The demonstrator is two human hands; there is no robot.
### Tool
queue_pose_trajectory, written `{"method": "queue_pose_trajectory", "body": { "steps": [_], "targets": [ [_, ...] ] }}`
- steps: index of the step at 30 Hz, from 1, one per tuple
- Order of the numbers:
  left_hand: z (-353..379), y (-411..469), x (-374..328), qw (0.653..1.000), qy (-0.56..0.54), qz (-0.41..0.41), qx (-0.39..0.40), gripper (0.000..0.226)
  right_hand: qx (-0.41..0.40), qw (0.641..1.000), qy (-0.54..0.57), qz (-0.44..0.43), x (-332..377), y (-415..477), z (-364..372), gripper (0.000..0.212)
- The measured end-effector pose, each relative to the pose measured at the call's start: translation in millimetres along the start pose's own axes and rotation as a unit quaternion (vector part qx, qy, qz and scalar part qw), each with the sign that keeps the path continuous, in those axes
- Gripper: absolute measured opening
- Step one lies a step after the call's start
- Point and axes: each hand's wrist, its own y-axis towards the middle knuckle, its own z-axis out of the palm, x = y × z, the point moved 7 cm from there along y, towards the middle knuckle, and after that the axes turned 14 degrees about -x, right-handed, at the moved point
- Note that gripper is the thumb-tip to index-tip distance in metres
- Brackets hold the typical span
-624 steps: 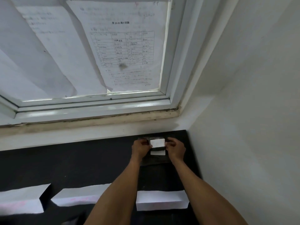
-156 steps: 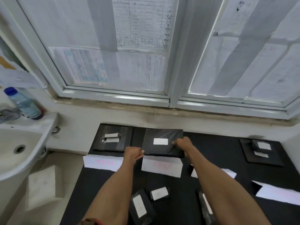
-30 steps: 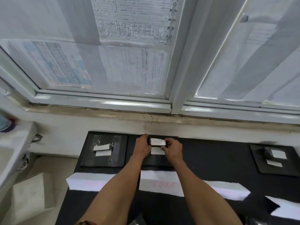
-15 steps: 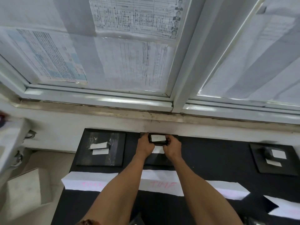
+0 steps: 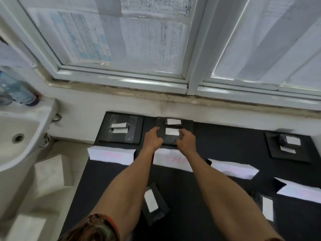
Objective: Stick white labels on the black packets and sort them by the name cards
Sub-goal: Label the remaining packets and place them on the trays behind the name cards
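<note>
Fingers point(image 5: 155, 130) loosely curled, flanking pkt label point(image 5: 172, 131).

I see shiny black plastic packets point(image 5: 133, 135) on a matt black tabletop point(image 5: 225, 145). Folded white name cards point(image 5: 111, 154) look like paper.

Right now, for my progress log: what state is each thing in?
left hand, open, at middle stack
right hand, open, at middle stack
middle stack, labelled, lying flat
left stack, labelled, lying flat
right stack, labelled, lying flat
near packet, labelled, not yet sorted
name cards, set in a row
</note>
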Motion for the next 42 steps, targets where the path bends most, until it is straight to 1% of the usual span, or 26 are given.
{"method": "queue_pose_trajectory", "body": {
  "steps": [2, 5, 7, 9, 10, 11, 14, 16, 18, 20, 22, 24, 26, 27, 29, 30, 31, 33, 35, 36, 37, 39, 41, 42],
  "targets": [
    [-7.6, -27.8, 14.1, 1.000, 0.012, 0.011, -0.015, 0.057, 0.009, 1.000, 0.004, -0.011, -3.8, -29.5, -3.6, 0.038],
    [-18.1, -70.4, 41.9, 0.998, 0.041, 0.011, -0.041, 0.036, 0.035, 0.999, 0.022, -0.002, -15.7, -78.0, -6.7, 0.038],
    [-20.7, -93.3, 65.2, 0.997, 0.062, -0.007, -0.049, 0.027, 0.052, 0.998, 0.031, 0.020, -27.7, -105.4, -6.7, 0.033],
    [-22.8, -129.5, 96.7, 0.993, 0.096, -0.039, -0.060, 0.022, 0.075, 0.997, 0.028, 0.022, -39.0, -144.1, -8.4, 0.030],
    [-21.4, -142.4, 113.0, 0.989, 0.113, -0.062, -0.065, 0.023, 0.089, 0.996, 0.022, 0.019, -44.7, -159.5, -6.6, 0.029],
    [-21.9, -159.3, 128.7, 0.985, 0.121, -0.094, -0.075, 0.028, 0.110, 0.994, 0.018, 0.020, -50.5, -178.1, -4.3, 0.029],
    [-16.6, -200.2, 175.5, 0.963, 0.087, -0.230, -0.107, 0.053, 0.178, 0.983, -0.001, 0.047, -68.7, -219.5, 7.8, 0.043],
    [-10.3, -220.8, 195.1, 0.948, 0.040, -0.293, -0.120, 0.056, 0.208, 0.975, -0.005, 0.072, -80.2, -238.7, 17.1, 0.054],
    [-0.5, -231.3, 205.6, 0.943, -0.009, -0.314, -0.108, 0.052, 0.209, 0.974, -0.010, 0.086, -84.8, -248.4, 20.7, 0.060],
    [4.9, -237.5, 209.5, 0.944, -0.044, -0.314, -0.091, 0.044, 0.210, 0.973, -0.014, 0.094, -86.6, -255.9, 22.0, 0.063],
    [8.5, -236.8, 210.1, 0.950, -0.064, -0.297, -0.072, 0.036, 0.222, 0.970, -0.025, 0.098, -88.1, -261.8, 23.0, 0.067],
    [10.2, -234.2, 206.7, 0.953, -0.107, -0.277, -0.058, 0.033, 0.233, 0.965, -0.016, 0.116, -91.0, -266.5, 23.7, 0.071],
    [4.9, -234.4, 191.7, 0.949, -0.165, -0.263, -0.045, 0.033, 0.243, 0.960, 0.015, 0.141, -92.1, -269.4, 23.6, 0.068],
    [1.4, -234.8, 183.6, 0.944, -0.195, -0.264, -0.034, 0.034, 0.243, 0.958, 0.035, 0.146, -90.1, -270.0, 21.1, 0.062],
    [-4.4, -229.1, 169.7, 0.940, -0.232, -0.252, -0.003, 0.035, 0.208, 0.965, 0.065, 0.143, -85.9, -263.8, 10.9, 0.046],
    [-7.5, -225.3, 163.9, 0.940, -0.241, -0.241, 0.014, 0.036, 0.176, 0.972, 0.074, 0.137, -83.3, -259.0, 1.5, 0.043],
    [-12.8, -221.2, 156.4, 0.941, -0.245, -0.230, 0.030, 0.036, 0.135, 0.978, 0.087, 0.130, -79.7, -251.5, -9.9, 0.046],
    [-22.0, -212.2, 144.3, 0.944, -0.249, -0.213, 0.047, 0.037, 0.079, 0.978, 0.133, 0.142, -75.9, -238.4, -26.4, 0.060],
    [-32.8, -207.0, 127.7, 0.948, -0.247, -0.193, 0.055, 0.039, 0.060, 0.968, 0.186, 0.160, -71.4, -226.1, -33.6, 0.070],
    [-36.9, -206.3, 118.5, 0.952, -0.238, -0.179, 0.067, 0.041, 0.051, 0.966, 0.197, 0.157, -67.7, -219.9, -37.8, 0.068],
    [-38.5, -205.7, 111.0, 0.957, -0.224, -0.163, 0.084, 0.043, 0.046, 0.966, 0.204, 0.151, -63.7, -214.3, -41.3, 0.062],
    [-42.4, -206.1, 100.9, 0.961, -0.210, -0.148, 0.101, 0.044, 0.037, 0.971, 0.201, 0.123, -53.7, -205.4, -48.4, 0.040],
    [-44.5, -205.5, 96.4, 0.958, -0.226, -0.151, 0.092, 0.043, 0.033, 0.975, 0.199, 0.090, -42.0, -201.9, -57.9, 0.019],
    [-45.1, -205.9, 93.4, 0.955, -0.243, -0.151, 0.083, 0.043, 0.028, 0.977, 0.196, 0.082, -39.5, -199.9, -61.4, 0.016]
  ]
}}
